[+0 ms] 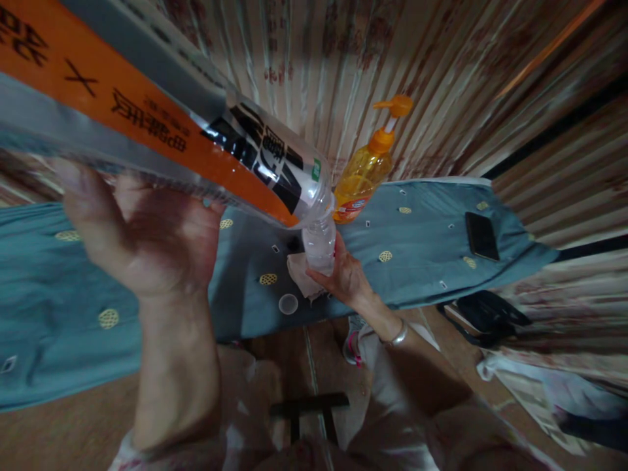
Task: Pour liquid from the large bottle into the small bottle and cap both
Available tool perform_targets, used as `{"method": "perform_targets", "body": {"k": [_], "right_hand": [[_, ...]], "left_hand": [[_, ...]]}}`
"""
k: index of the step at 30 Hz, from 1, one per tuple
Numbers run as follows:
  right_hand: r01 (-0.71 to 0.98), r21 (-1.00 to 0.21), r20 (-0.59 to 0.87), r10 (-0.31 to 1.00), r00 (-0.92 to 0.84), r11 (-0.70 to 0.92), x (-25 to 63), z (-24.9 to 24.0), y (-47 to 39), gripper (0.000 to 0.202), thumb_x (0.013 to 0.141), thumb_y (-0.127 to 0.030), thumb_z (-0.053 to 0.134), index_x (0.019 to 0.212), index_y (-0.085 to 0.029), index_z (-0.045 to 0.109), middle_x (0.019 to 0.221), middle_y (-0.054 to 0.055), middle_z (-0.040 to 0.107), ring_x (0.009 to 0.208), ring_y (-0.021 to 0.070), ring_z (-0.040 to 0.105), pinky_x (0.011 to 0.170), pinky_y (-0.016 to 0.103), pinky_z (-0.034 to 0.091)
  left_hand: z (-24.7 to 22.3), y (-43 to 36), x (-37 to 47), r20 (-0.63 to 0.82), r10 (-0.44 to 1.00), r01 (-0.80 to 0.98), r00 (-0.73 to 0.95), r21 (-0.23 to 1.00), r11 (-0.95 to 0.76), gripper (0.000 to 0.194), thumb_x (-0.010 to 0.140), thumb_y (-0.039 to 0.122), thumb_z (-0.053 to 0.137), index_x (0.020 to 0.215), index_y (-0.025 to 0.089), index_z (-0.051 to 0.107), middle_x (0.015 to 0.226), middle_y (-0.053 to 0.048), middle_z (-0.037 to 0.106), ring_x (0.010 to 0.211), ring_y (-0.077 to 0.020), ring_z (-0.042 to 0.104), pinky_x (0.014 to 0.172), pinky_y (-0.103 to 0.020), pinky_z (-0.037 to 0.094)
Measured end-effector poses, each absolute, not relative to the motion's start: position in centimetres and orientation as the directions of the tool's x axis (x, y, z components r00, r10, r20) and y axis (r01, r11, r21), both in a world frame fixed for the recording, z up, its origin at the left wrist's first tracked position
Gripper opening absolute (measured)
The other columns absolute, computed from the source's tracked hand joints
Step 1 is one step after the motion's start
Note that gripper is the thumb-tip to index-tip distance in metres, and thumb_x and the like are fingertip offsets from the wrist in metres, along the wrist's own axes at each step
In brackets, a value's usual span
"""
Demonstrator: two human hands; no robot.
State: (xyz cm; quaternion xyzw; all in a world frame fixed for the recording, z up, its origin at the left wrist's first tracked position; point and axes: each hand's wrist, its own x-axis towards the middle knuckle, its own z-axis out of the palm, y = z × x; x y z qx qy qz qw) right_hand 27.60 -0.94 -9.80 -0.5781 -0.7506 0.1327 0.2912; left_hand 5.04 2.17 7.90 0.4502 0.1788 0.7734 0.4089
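Observation:
My left hand point(147, 229) supports a large bag-like pack point(196, 137) with orange, silver and black printing from below. The pack tilts down to the right, its narrow end at the mouth of a small clear bottle point(320, 245). My right hand point(346, 271) is wrapped round this small bottle and holds it over a folded light cloth point(301, 275). Just behind stands a pump bottle point(363, 176) of orange liquid with an orange pump top. A small round clear lid point(288, 304) lies near the front edge of the cloth-covered table.
A teal cloth with yellow patterns point(417, 242) covers the table. A dark phone-like object point(481, 235) lies on its right part. Pleated curtains point(304, 78) hang behind. A black bag point(485, 317) is below at the right, and a dark stool-like frame point(309, 405) stands below the front edge.

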Motion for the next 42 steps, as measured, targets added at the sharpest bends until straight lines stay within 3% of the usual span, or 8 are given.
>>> {"method": "perform_targets", "body": {"k": [8,13,16,20,25,30,35,42], "right_hand": [[0.8,-0.536,0.265,0.953,-0.143,0.269,27.5,-10.0,-1.0,0.111,0.089,-0.063,0.082,0.171,-0.007,0.032,0.152,0.03,0.07,0.134,0.044,0.074,0.109,0.058,0.066],[0.826,-0.494,0.259,0.953,-0.159,0.272,27.6,-10.2,-0.9,0.112,0.09,-0.067,0.08,0.17,-0.003,0.035,0.151,0.032,0.069,0.135,0.0448,0.073,0.109,0.055,0.067],[0.828,-0.486,0.272,0.949,-0.161,0.279,27.5,-10.3,-0.9,0.112,0.09,-0.066,0.081,0.169,-0.002,0.035,0.15,0.033,0.069,0.136,0.0455,0.073,0.109,0.054,0.067],[0.8,-0.52,0.29,0.943,-0.167,0.301,27.6,-10.3,-0.8,0.111,0.091,-0.063,0.081,0.173,-0.008,0.031,0.154,0.029,0.068,0.137,0.0434,0.072,0.111,0.056,0.066],[0.786,-0.539,0.295,0.942,-0.16,0.303,27.6,-10.2,-0.9,0.106,0.093,-0.059,0.079,0.175,-0.017,0.027,0.157,0.024,0.067,0.137,0.0402,0.072,0.111,0.06,0.065],[0.783,-0.539,0.299,0.94,-0.167,0.311,27.5,-10.2,-0.8,0.106,0.093,-0.055,0.081,0.176,-0.019,0.025,0.159,0.024,0.066,0.138,0.0401,0.072,0.112,0.06,0.065],[0.781,-0.522,0.326,0.927,-0.188,0.342,27.4,-10.2,-0.7,0.111,0.093,-0.059,0.082,0.174,-0.009,0.027,0.156,0.03,0.066,0.137,0.0445,0.072,0.11,0.059,0.066],[0.768,-0.518,0.356,0.911,-0.206,0.377,27.4,-10.1,-0.6,0.111,0.095,-0.062,0.079,0.175,-0.009,0.026,0.158,0.03,0.064,0.136,0.0433,0.073,0.111,0.058,0.065]], "left_hand": [[7.2,2.9,4.6,0.495,0.837,-0.506,-0.233,0.673,-0.54,0.108,0.088,0.107,0.027,0.169,0.036,0.027,0.167,-0.006,0.043,0.169,-0.0476,0.02,0.126,-0.07,0.041],[6.5,3.7,3.4,0.447,0.859,-0.524,-0.25,0.684,-0.508,0.105,0.089,0.101,-0.004,0.172,0.039,0.015,0.172,-0.006,0.033,0.17,-0.048,0.014,0.125,-0.073,0.036],[6.7,3.4,3.5,0.477,0.841,-0.517,-0.254,0.668,-0.535,0.097,0.094,0.101,0.012,0.172,0.044,0.016,0.172,-0.004,0.035,0.169,-0.0499,0.017,0.124,-0.075,0.038],[6.7,2.2,4.4,0.529,0.821,-0.509,-0.215,0.657,-0.557,0.106,0.085,0.089,0.073,0.17,0.04,0.031,0.168,-0.004,0.047,0.17,-0.0497,0.015,0.13,-0.066,0.039],[6.8,1.4,4.7,0.552,0.812,-0.495,-0.19,0.66,-0.564,0.099,0.079,0.074,0.091,0.16,0.032,0.053,0.159,-0.007,0.06,0.168,-0.0482,0.026,0.128,-0.06,0.047],[6.9,1.5,4.5,0.59,0.79,-0.439,-0.167,0.673,-0.595,0.087,0.083,0.077,0.083,0.156,0.039,0.055,0.16,-0.001,0.062,0.163,-0.0418,0.038,0.119,-0.049,0.057],[6.5,2.0,4.2,0.582,0.795,-0.397,-0.171,0.698,-0.596,0.103,0.074,0.088,0.082,0.156,0.031,0.056,0.155,-0.007,0.062,0.161,-0.0475,0.038,0.121,-0.056,0.054],[6.2,2.4,4.1,0.539,0.807,-0.434,-0.241,0.684,-0.586,0.107,0.085,0.108,0.028,0.16,0.035,0.048,0.15,-0.008,0.057,0.159,-0.0468,0.042,0.115,-0.063,0.053]]}}
